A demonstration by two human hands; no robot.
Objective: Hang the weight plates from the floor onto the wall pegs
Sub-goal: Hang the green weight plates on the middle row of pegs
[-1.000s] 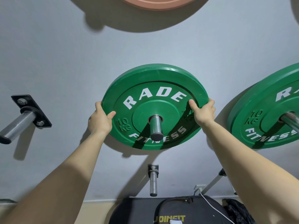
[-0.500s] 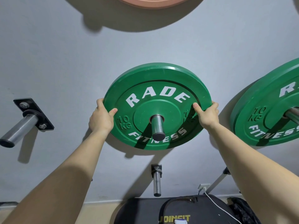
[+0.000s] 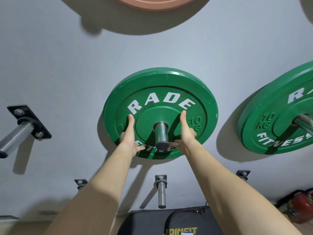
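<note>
A green 10 kg weight plate [image 3: 159,92] marked RADE FITNESS hangs on a steel wall peg [image 3: 161,134] at the centre, close against the grey wall. My left hand [image 3: 129,133] lies flat on the plate's face left of the peg, fingers straight and pointing up. My right hand [image 3: 185,133] presses flat on the face right of the peg, fingers straight. Neither hand curls round the rim.
A second green plate [image 3: 274,119] hangs on a peg at the right. An empty peg [image 3: 18,131] juts out at the left. Three small pegs sit lower, the middle one [image 3: 161,190] bare. A pink plate [image 3: 159,3] hangs above. A black bag [image 3: 152,223] and a red extinguisher [image 3: 301,207] lie below.
Both hands have let go of the plate's rim and moved inward onto its face, flat beside the peg. The plate now sits further back on the peg.
</note>
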